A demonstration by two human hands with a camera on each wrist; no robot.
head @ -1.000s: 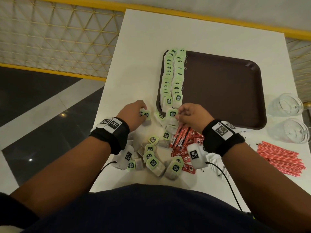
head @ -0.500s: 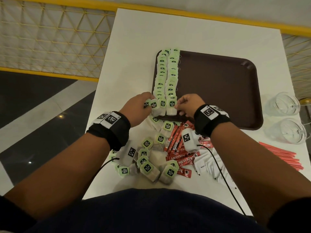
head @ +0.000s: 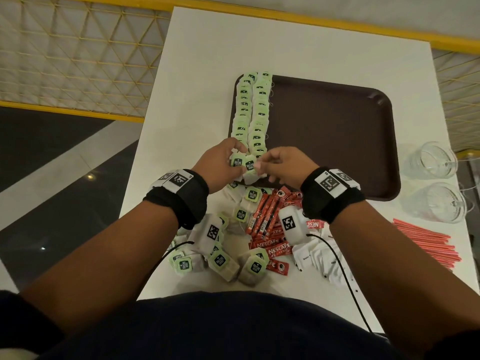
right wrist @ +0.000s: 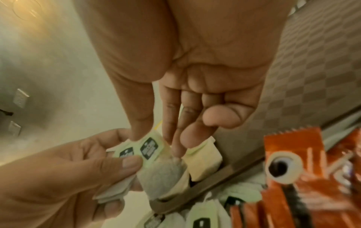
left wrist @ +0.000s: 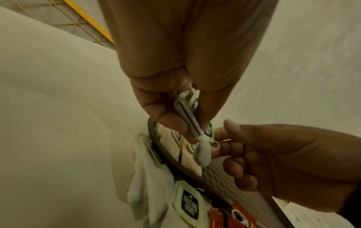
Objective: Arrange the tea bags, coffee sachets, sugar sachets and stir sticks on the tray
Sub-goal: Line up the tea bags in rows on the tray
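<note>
Two rows of green-tagged tea bags (head: 253,113) run along the left side of the brown tray (head: 337,141). Over the tray's near-left corner my left hand (head: 235,158) pinches a couple of tea bags (left wrist: 188,114) between thumb and fingers. My right hand (head: 259,165) meets it and pinches the tag of one tea bag (right wrist: 151,146) with thumb and forefinger. Loose tea bags (head: 220,261), red coffee sachets (head: 270,222) and white sugar sachets (head: 319,258) lie heaped on the table below my wrists. Red stir sticks (head: 426,242) lie at the right.
Two clear glasses (head: 431,159) (head: 441,201) stand right of the tray by the table's right edge. The white table (head: 197,87) ends at a drop on the left, with a yellow mesh railing (head: 78,61) beyond it.
Both hands moved forward from the loose pile to the near end of the tea bag rows and came together, each with a tea bag in its fingers.
</note>
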